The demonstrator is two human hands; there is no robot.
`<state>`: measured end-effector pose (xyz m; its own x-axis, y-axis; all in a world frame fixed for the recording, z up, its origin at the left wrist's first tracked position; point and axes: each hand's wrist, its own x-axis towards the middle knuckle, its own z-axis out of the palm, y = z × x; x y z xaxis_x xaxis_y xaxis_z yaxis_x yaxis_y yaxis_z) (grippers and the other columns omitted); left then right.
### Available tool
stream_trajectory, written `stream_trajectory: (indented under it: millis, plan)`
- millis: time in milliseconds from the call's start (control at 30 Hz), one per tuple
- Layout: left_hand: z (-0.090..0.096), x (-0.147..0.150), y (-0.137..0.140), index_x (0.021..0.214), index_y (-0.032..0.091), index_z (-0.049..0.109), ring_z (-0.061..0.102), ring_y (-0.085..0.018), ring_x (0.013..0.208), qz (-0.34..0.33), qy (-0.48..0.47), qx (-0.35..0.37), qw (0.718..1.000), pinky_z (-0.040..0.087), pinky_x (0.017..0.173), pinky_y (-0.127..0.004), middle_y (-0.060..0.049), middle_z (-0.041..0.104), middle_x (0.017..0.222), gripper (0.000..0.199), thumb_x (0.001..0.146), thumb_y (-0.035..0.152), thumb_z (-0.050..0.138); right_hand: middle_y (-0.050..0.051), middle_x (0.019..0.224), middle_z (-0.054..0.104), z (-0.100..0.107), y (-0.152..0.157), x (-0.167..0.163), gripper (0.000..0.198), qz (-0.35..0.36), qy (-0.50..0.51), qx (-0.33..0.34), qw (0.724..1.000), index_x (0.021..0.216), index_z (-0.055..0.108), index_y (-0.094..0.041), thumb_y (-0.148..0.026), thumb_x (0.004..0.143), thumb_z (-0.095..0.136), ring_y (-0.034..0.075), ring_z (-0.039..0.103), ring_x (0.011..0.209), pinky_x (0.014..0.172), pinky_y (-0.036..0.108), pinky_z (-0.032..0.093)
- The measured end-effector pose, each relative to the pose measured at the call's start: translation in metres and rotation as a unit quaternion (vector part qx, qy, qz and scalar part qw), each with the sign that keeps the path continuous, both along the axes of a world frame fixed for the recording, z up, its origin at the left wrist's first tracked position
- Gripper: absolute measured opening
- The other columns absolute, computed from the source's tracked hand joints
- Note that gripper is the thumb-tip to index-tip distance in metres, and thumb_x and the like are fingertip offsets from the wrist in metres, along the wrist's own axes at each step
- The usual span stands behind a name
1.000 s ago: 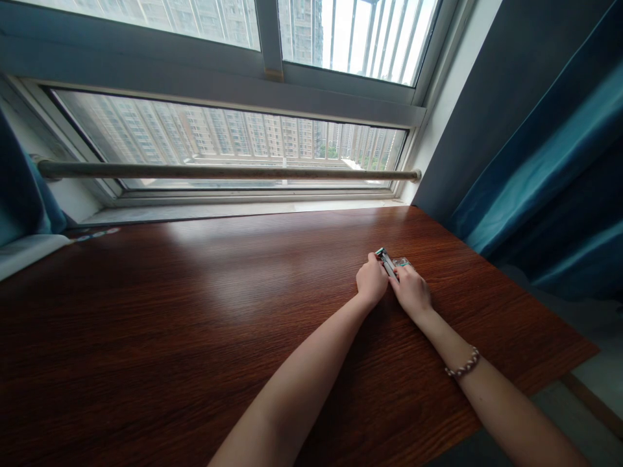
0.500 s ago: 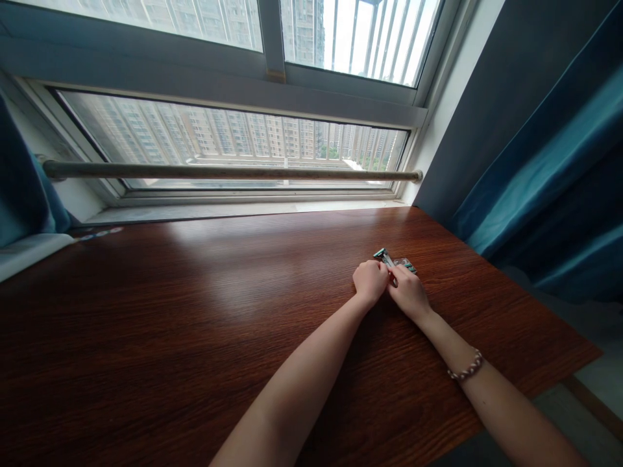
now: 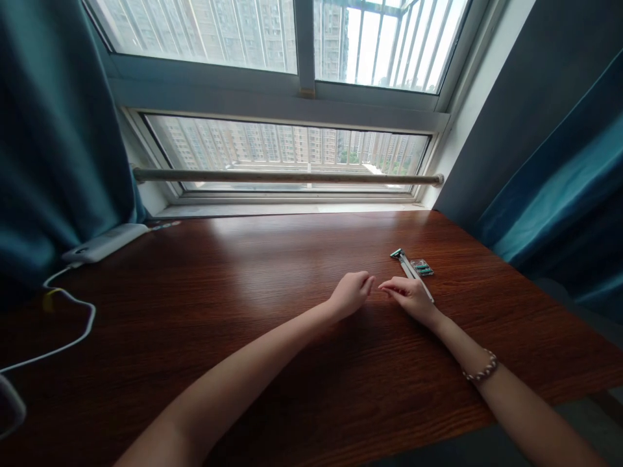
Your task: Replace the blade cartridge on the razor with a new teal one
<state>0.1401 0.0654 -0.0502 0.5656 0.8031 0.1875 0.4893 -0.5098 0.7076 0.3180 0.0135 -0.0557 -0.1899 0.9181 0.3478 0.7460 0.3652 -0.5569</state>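
A silver razor (image 3: pixel 407 265) with a green head lies on the dark wooden table (image 3: pixel 243 305), its handle running toward me. A small clear pack of green blade cartridges (image 3: pixel 422 267) rests just right of it. My right hand (image 3: pixel 407 295) lies on the table with its fingers loosely curled, right beside the razor's handle end; whether it touches the handle I cannot tell. My left hand (image 3: pixel 351 293) is loosely curled a little to the left, holding nothing, its fingertips close to the right hand's.
A white power bank (image 3: pixel 104 242) with a white cable (image 3: pixel 58 324) sits at the table's far left. Teal curtains (image 3: pixel 53 130) hang on both sides. A metal rail (image 3: pixel 287 176) crosses the window behind the table.
Both hands have let go of the razor and drawn back toward me and apart. The razor now lies on the table. The view has swung left, showing the power bank.
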Motion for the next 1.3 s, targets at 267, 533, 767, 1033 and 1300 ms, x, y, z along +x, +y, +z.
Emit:
stream_trajectory:
  millis: [267,533,767,1033,1300]
  plan:
    - [-0.003,-0.13,-0.058,0.11,0.02,0.048,0.059,-0.015,0.082,0.009,-0.224,-0.136,0.965,0.048,0.074,-0.028,-0.008,0.06,0.102,0.027,0.085,0.026,0.043,0.006,0.091,0.059,0.015,-0.031,-0.098,0.018,0.14,0.149,0.003,0.979,0.1,0.053,-0.017,-0.026,0.085,0.047,0.014,0.056,0.082,0.073,0.026,0.046]
    - [-0.008,-0.15,-0.071,0.134,0.026,0.03,0.033,-0.028,0.125,-0.176,-0.307,-0.145,0.924,0.033,0.099,-0.046,-0.011,0.026,0.142,0.053,0.086,0.044,0.042,0.013,0.139,0.028,0.012,-0.025,-0.164,0.062,0.399,0.203,-0.032,0.894,0.133,0.03,-0.023,-0.029,0.079,0.058,0.024,0.029,0.126,0.098,0.041,0.033]
    - [0.002,-0.154,-0.063,0.116,0.022,0.054,0.043,-0.024,0.112,-0.22,-0.212,-0.079,0.949,0.038,0.095,-0.042,-0.01,0.051,0.115,0.035,0.083,0.032,0.051,0.01,0.125,0.048,0.012,-0.024,-0.163,0.049,0.44,0.162,-0.057,0.881,0.127,0.043,-0.022,-0.032,0.081,0.055,0.025,0.031,0.126,0.101,0.045,0.028]
    - [0.0,-0.151,-0.064,0.111,0.022,0.057,0.046,-0.021,0.108,-0.18,-0.208,-0.132,0.952,0.042,0.093,-0.037,-0.009,0.049,0.111,0.031,0.081,0.026,0.054,0.01,0.123,0.048,0.007,-0.022,-0.166,0.043,0.424,0.176,-0.073,0.886,0.125,0.045,-0.022,-0.031,0.084,0.052,0.022,0.032,0.124,0.101,0.042,0.03]
    - [0.002,-0.15,-0.064,0.11,0.022,0.057,0.045,-0.021,0.109,-0.175,-0.211,-0.149,0.95,0.041,0.093,-0.038,-0.008,0.048,0.111,0.03,0.08,0.025,0.055,0.01,0.122,0.048,0.007,-0.022,-0.165,0.043,0.422,0.17,-0.063,0.888,0.124,0.046,-0.021,-0.03,0.083,0.053,0.021,0.033,0.123,0.1,0.041,0.031]
